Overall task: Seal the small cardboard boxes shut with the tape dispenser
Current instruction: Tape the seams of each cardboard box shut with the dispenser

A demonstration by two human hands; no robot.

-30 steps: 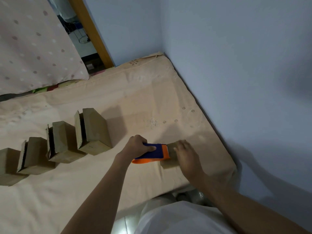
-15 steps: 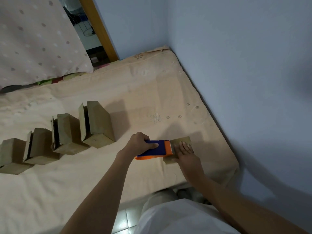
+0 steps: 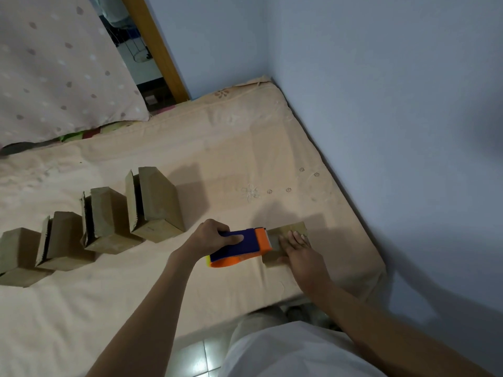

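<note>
The left hand (image 3: 211,236) is gripping the blue-and-orange plastic tape dispenser (image 3: 239,248), fingers curled round its blue body w/ the thumb lying along the side, and is setting its orange front end against the near-left edge of a small brown cardboard box (image 3: 288,235) lying on the peach bedsheet-covered mattress (image 3: 245,148) near the right-hand edge. The right hand (image 3: 298,248) is pressing flat on top of that box, fingers straight and close together, holding it steady. Judging by this, the step in hand is laying tape over this box's seam; the next move probably calls for drawing the dispenser across the top while the right hand is shifting clear of the strip, then cutting. Can't tell whether tape is already stuck down. Four more brown cardboard boxes (image 3: 155,202) are standing in a diagonal row to the left, well apart from the work, at least three w/ a flap gaping, so prob. unsealed. A spotted pinkish pillow (image 3: 60,72) is lying at the far left. Nothing is blocking the dispenser's path except the right hand itself.
</note>
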